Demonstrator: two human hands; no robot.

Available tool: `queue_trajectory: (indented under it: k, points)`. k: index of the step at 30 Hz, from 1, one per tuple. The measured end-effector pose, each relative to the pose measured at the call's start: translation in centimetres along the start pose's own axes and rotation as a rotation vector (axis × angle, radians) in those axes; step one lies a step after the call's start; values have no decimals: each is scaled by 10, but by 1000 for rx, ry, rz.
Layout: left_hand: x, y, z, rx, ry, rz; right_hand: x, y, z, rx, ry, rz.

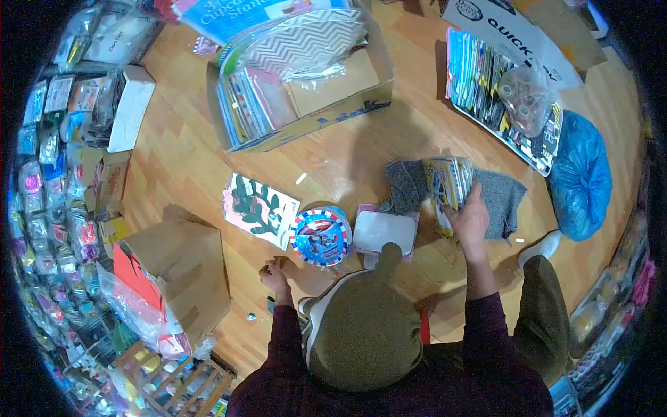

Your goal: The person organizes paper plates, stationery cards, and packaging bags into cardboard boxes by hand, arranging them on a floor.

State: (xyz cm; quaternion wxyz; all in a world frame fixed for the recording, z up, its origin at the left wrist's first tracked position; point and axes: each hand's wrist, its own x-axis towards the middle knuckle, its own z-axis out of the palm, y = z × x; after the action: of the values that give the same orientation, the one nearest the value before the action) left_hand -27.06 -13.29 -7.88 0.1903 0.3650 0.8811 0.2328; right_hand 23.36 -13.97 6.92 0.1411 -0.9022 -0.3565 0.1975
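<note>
My right hand point(470, 217) grips the near side of a stack of thin, colourful packets point(448, 182). The stack sits over a grey cloth point(501, 201) on the floor. My left hand point(275, 275) is low over the floor at the left, its fingers curled together; anything inside them is too small to make out. Just beyond it are a round stack with a superhero picture point(321, 238) on top and a card with dark green leaves point(260, 208). Between my hands lies a white rectangular piece point(384, 231) with a pink edge showing beneath.
An open cardboard box point(313, 115) of flat packets and patterned sheets stands ahead. Far right are a box of upright packets point(479, 83) and a blue plastic bag point(581, 177). A brown carton point(191, 271) stands left, near shelves of packaged goods point(52, 229).
</note>
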Motion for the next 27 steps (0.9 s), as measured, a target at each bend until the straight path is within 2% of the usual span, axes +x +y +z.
queue_trajectory:
  k: [1,4,5,7,8,10,11,14,16,18,20,21,22,24,25,26,27]
  points:
    - [-4,11,1,68,-26,-68,3,-1,-2,13,-6,10]
    - [1,-6,6,236,-47,-4,4,8,-1,63,-37,-13]
    - [-1,-3,4,244,-44,-2,5,12,0,68,-44,-9]
    - [-7,17,2,501,-19,33,7,18,1,61,4,-56]
    - [-9,21,1,501,-17,28,8,21,0,60,1,-60]
    - [-11,27,-2,659,-91,61,14,23,-3,21,-102,63]
    - [-6,18,0,648,-85,48,16,23,-6,18,-101,45]
    - [3,-12,10,719,-10,-50,18,22,-15,34,-94,57]
    - [0,-11,17,507,248,-218,19,27,-17,141,-39,9]
    - [-2,-13,25,520,303,-235,23,44,-12,232,-36,-19]
    - [-3,-5,30,550,348,-258,25,57,-12,540,22,-154]
    - [-2,10,32,609,415,-339,20,48,-22,756,-74,-31]
    - [-4,20,37,679,467,-413,18,44,-26,721,-75,-27]
    - [-1,18,51,750,610,-443,15,45,-42,1102,7,58]
    - [0,19,56,767,541,-422,9,35,-52,1235,-17,187]
    - [0,26,60,784,493,-395,15,45,-49,1365,-8,197]
    - [-4,41,56,787,458,-375,11,14,-60,1512,-50,94]
